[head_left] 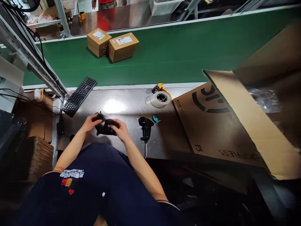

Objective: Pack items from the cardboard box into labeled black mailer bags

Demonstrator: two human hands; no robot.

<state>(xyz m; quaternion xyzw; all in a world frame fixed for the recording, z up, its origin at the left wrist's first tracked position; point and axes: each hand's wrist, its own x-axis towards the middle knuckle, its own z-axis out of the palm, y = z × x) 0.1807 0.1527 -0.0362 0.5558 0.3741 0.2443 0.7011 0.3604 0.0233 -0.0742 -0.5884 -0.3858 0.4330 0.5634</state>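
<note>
Between my hands, close above the steel tabletop, is a glossy black bundle with loose thin strands at its upper left; its kind is not clear. My left hand pinches its left end near the strands. On the other side, my right hand grips the right end with thumb and fingers. Both hands are closed, with some fingertips hidden by the bundle. A black barcode scanner lies to the right of my right hand, its cable running toward me. Just past its head sits a small teal round object.
A black keyboard lies at the left of the steel table. A tape dispenser stands at the back. To the right is a large open carton with clear plastic inside. Two boxes rest on the green conveyor.
</note>
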